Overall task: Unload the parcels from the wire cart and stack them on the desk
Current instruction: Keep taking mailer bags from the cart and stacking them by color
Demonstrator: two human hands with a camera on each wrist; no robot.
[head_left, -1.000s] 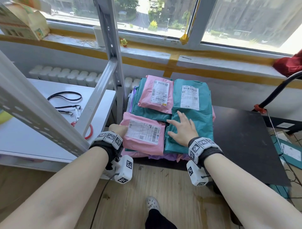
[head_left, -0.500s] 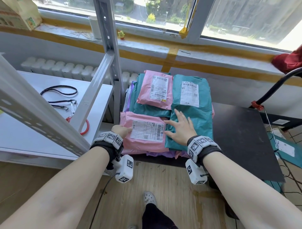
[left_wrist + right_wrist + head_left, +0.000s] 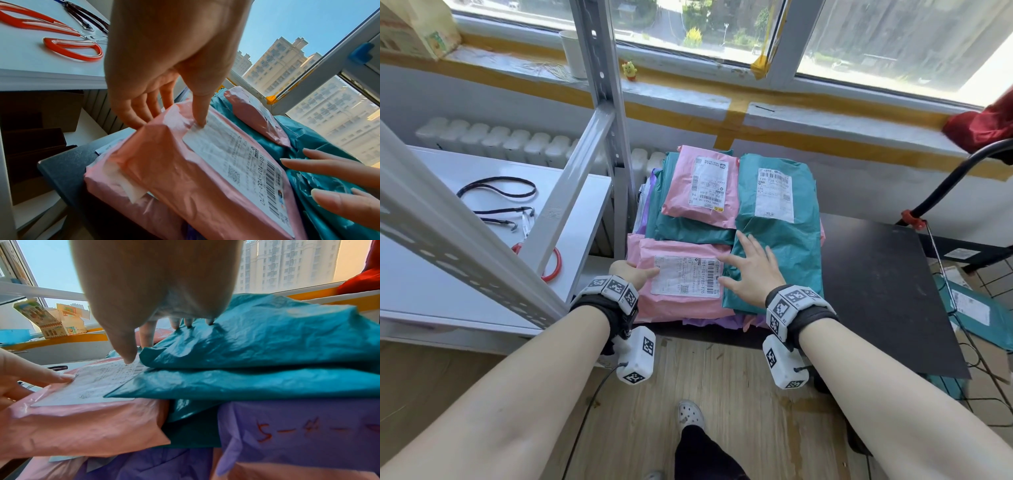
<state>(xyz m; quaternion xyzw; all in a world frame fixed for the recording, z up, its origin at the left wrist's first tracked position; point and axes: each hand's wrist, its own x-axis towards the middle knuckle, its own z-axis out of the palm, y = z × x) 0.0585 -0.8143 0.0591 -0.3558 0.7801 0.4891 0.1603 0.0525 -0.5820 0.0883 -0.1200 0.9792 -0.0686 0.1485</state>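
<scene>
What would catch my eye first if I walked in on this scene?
Probably the bright pile of parcels on the black desk under the window: a pink parcel at the near left, a teal parcel to its right. The left hand pinches the pink one's left edge, thumb on its label, while the right hand lies spread flat on the teal one. Red-handled scissors lie on the white shelf at left.

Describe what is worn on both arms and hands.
Both forearms are bare, no sleeves or gloves. Each wrist has a black strap topped with white blocks printed with black square codes, and a white camera box beneath; a thin cable trails from the left box.
</scene>
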